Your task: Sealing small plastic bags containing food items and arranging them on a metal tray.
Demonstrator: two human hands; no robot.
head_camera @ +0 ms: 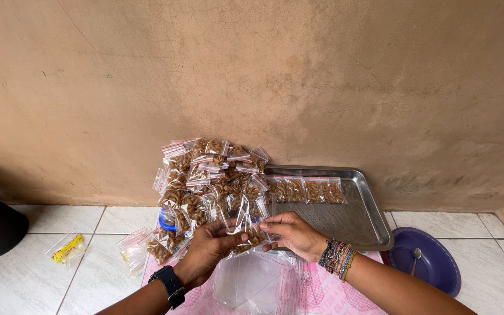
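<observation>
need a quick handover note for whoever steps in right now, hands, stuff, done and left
Left hand and right hand: both pinch one small zip bag of brown snacks at its top.
Pile of filled bags is stacked against the wall; a row of filled bags lies in the steel tray.
Empty clear bags lie on the pink cloth below the hands.
Done: many bags filled. Left: the held bag, whose seal I cannot judge, and the empties.

a heap of small clear zip bags with pink seal strips, filled with brown snacks, leans on the wall. a row of the same bags lies in the steel tray. a clear bag with yellow contents lies on the floor tiles.
</observation>
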